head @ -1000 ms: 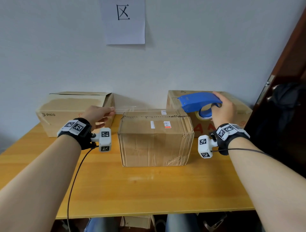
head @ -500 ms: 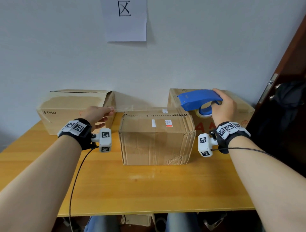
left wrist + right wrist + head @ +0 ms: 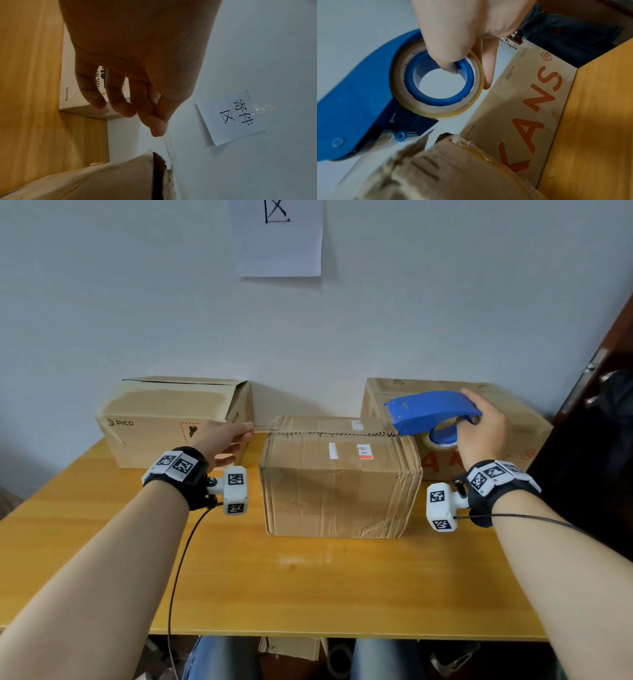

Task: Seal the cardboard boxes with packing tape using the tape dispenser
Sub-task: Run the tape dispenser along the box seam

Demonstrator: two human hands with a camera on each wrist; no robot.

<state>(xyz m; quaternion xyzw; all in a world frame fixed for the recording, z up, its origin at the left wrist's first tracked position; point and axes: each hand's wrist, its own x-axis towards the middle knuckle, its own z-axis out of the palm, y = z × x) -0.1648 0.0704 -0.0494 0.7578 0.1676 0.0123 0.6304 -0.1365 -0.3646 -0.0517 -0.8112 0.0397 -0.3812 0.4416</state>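
Pinching clear tape (image 3: 262, 428) — left hand (image 3: 219, 440); right hand (image 3: 481, 433) grips curved blue dispenser (image 3: 428, 410)

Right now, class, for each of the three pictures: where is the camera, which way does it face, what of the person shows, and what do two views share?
Head: on the head, facing forward and down at the middle box on the table; both forearms, left hand, right hand.
Left wrist: along the left hand, fingers pinching the tape strip, facing the wall.
Right wrist: along the right hand, its grip on the blue tape dispenser.
Shared: head and left wrist show the wall sign.
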